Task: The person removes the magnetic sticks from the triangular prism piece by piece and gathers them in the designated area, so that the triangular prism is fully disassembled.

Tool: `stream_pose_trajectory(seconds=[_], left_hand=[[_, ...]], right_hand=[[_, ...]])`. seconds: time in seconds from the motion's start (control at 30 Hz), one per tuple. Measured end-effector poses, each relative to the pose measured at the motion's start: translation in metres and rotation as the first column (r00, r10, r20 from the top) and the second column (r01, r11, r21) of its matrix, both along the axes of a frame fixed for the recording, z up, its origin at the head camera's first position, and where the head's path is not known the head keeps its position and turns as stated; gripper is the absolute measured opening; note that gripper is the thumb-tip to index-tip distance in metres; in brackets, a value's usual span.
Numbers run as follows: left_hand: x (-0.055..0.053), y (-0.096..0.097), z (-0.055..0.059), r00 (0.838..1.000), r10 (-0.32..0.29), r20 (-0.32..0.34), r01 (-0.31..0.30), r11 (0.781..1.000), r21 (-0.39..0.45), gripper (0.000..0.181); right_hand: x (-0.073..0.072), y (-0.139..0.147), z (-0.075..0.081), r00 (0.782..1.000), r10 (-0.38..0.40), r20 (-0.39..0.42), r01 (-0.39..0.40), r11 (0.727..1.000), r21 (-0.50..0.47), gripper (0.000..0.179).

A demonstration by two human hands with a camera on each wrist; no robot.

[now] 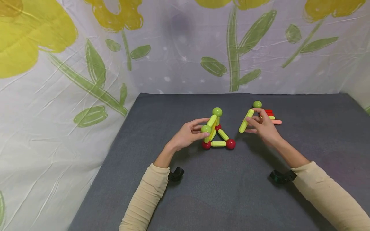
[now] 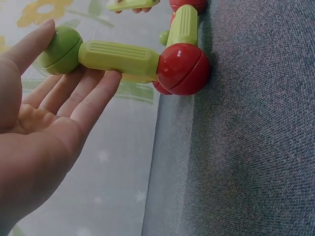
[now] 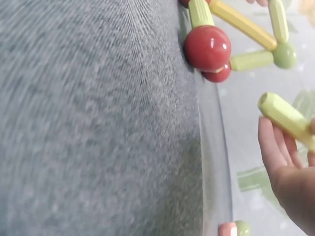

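Note:
Near the middle of the table stands a frame of rods and balls. Three red balls, such as the near right one (image 1: 231, 144), form its base, joined by yellow-green rods. Two green balls sit higher; my left hand (image 1: 186, 135) pinches the near green ball (image 2: 61, 50) between thumb and fingers. A yellow-green upright rod (image 2: 119, 57) runs from that ball down to a red ball (image 2: 183, 69). A yellow rod (image 3: 243, 23) slants across one side. To the right, apart from the frame, my right hand (image 1: 264, 127) holds a loose yellow-green rod (image 1: 246, 121) tilted in the air.
Behind my right hand lie a loose green ball (image 1: 257, 104), red rods (image 1: 269, 112) and a pink rod (image 1: 277, 122), partly hidden by the hand. The dark grey table (image 1: 214, 199) ends at a flowered cloth (image 1: 179, 64) at the back and left.

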State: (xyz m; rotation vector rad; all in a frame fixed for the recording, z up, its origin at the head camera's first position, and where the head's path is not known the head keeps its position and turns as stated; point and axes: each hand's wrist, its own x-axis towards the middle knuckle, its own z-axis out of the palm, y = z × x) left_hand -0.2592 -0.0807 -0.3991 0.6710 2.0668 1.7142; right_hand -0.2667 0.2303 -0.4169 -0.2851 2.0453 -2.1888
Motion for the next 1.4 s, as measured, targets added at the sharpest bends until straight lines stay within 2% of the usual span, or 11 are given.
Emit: stream_pose_trajectory(seconds=[0.1,0.2,0.47,0.83,1.03,1.13,1.27,1.4], left_hand=[[-0.001,0.000,0.000,1.000,-0.002,-0.005,0.002,1.000,-0.001,0.058],[-0.001,0.000,-0.001,1.000,-0.001,-0.007,0.001,1.000,-0.003,0.058],[-0.001,0.001,-0.001,1.000,0.007,0.003,-0.007,1.000,-0.007,0.059],[0.000,0.000,0.000,1.000,-0.006,-0.002,0.006,1.000,0.012,0.058],[0.001,0.000,0.000,1.000,-0.004,-0.003,0.004,1.000,0.008,0.058],[0.001,0.000,0.001,1.000,-0.005,-0.002,0.005,1.000,0.014,0.058],[0.001,0.001,0.001,1.000,-0.004,-0.001,0.004,1.000,0.016,0.058],[0.001,0.001,0.002,1.000,0.002,0.003,-0.002,1.000,0.013,0.057]], right_hand=[[0.001,0.006,-0.001,0.998,-0.038,0.052,0.043,0.995,-0.090,0.040],[0.002,0.011,-0.001,0.995,-0.058,0.084,0.069,0.988,-0.138,0.034],[0.006,0.027,-0.001,0.974,-0.107,0.197,0.138,0.979,-0.149,0.037],[0.008,0.046,-0.009,0.965,-0.138,0.224,0.182,0.966,-0.184,0.037],[0.008,0.056,-0.010,0.934,-0.195,0.299,0.252,0.953,-0.168,0.041],[0.009,0.062,-0.010,0.916,-0.203,0.345,0.279,0.941,-0.189,0.042],[0.008,0.069,-0.011,0.894,-0.216,0.393,0.314,0.927,-0.204,0.051],[0.006,0.074,-0.013,0.874,-0.224,0.432,0.335,0.921,-0.199,0.083]])
